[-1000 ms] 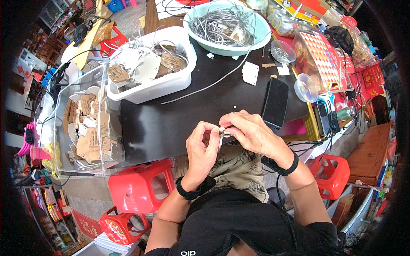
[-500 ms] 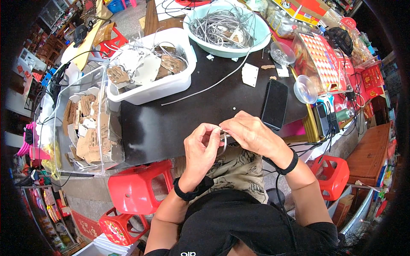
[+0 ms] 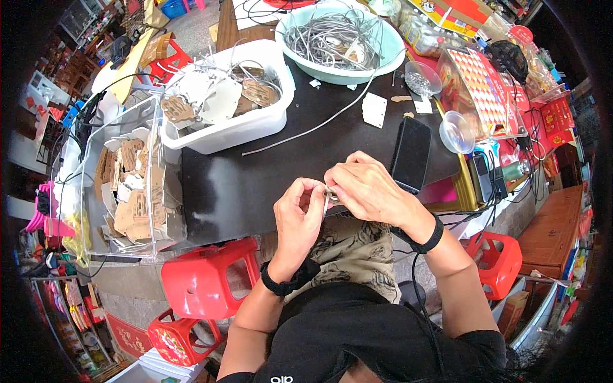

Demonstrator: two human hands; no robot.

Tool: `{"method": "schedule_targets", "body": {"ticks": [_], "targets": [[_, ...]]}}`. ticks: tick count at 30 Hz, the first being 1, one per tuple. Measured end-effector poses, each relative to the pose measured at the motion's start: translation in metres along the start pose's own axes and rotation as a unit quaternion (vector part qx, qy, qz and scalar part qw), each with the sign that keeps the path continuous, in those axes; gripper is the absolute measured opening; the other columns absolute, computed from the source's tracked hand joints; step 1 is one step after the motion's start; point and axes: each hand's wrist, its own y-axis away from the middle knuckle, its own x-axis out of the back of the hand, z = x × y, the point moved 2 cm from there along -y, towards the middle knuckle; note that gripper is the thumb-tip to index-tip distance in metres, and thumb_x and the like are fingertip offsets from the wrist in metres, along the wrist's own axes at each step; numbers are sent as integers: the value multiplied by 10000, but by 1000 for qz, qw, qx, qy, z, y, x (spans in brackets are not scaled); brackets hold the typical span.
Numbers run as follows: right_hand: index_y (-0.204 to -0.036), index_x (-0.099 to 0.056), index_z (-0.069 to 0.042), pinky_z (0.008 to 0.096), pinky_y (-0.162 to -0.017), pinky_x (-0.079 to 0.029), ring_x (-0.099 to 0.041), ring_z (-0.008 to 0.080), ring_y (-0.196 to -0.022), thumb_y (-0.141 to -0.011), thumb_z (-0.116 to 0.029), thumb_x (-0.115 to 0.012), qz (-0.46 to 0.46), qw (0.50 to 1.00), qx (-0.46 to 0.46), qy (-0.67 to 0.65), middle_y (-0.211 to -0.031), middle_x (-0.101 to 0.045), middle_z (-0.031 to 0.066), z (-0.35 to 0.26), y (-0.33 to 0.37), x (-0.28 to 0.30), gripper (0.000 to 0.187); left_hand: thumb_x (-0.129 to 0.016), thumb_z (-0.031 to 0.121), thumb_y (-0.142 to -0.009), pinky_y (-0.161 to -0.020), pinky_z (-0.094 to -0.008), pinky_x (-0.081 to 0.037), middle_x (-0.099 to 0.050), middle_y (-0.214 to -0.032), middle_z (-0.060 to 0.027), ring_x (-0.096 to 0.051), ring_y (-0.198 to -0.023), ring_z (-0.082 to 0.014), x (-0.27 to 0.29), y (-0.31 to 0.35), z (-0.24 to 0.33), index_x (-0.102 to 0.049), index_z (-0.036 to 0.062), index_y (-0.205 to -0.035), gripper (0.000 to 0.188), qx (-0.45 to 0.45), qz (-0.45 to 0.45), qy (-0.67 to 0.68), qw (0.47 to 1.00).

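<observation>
Over the table's near edge, my hands meet with fingertips pinched together. My left hand (image 3: 297,214) is closed on a short grey cord (image 3: 327,200), whose lower part shows below the fingers. My right hand (image 3: 365,191) pinches at the cord's upper end; a small part there is mostly hidden by the fingers. Ahead, one long grey cord (image 3: 303,135) runs across the dark table (image 3: 242,185) from a pale green basin (image 3: 393,60) full of tangled grey cords. Nearest my right hand lies a black phone (image 3: 410,154).
A white tub (image 3: 239,134) holds cardboard and white pieces with cords. Left of it, a clear box (image 3: 153,217) contains more cardboard pieces. A white card (image 3: 374,110) lies near two clear bowls, one of them an empty-looking bowl (image 3: 457,133). Red stools (image 3: 201,284) stand below the table.
My right hand has shifted slightly left and up, its fingers closing over the joint. The cord loop that stood out between my hands now shows less, hanging narrower below the fingers.
</observation>
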Motion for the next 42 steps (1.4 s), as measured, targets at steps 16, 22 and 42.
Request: {"method": "schedule_targets", "body": {"ticks": [16,22,42], "targets": [[-905,-464,-37,536,-1025,-381,-604,340,-1034,-785,82,-565,161,968,45,-187,-991,-602,151,-54,8,21,197,-604,28,-871,-586,-283,-500,-619,-796,-101,-635,-655,-168,-4,-1,21,-612,-14,-885,45,-161,68,-158,972],[-840,-543,-34,525,-778,-488,-673,321,-843,-947,-82,-523,-70,699,89,-706,-892,-647,183,-77,40,45,119,-614,24,-882,-593,-253,-496,-612,-810,-91,-619,-679,-135,1,-5,4,-619,-11,-916,49,-155,119,-141,970],[-836,-464,17,329,-499,-388,-489,126,-515,-905,-109,-562,-14,905,-293,-307,-560,-504,76,-27,28,-5,174,-550,233,-956,-929,-380,-484,-538,-1242,-146,-577,-1108,-242,2,-8,2,-372,8,-1351,489,55,-69,327,941]]}}
